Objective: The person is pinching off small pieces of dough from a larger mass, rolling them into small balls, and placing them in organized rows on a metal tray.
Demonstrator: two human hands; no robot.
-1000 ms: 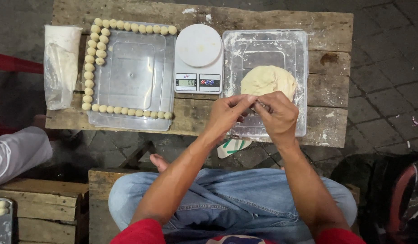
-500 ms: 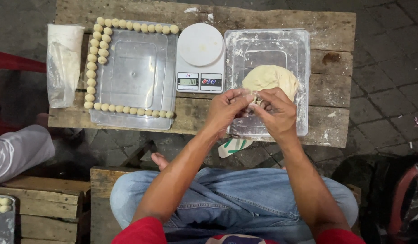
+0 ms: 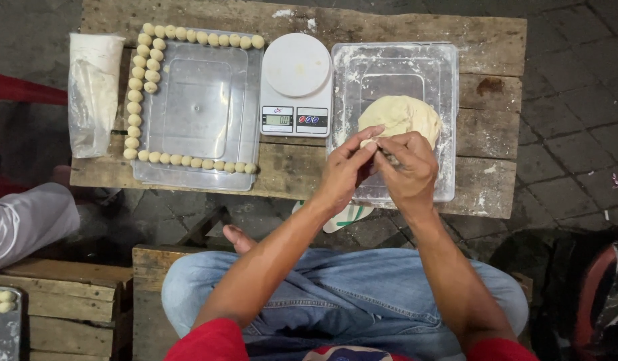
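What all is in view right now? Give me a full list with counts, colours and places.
Weathered wooden plank table: one, brown, across the top.
Clear plastic tray holding small dough balls: one, left of centre.
Small round dough balls: several dozen, pale cream, lining the tray's top, left and bottom edges.
White digital kitchen scale: one, between the two trays.
Floured clear plastic tray: one, right.
Large dough lump: one, cream, in the floured tray.
Clear plastic bag of white powder: one, table's left end.
Wooden crate: one, lower left.
Another person's grey sleeve: one, left edge.
Left hand: pinching a small dough piece at the lump's edge.
Right hand: touching the same piece.
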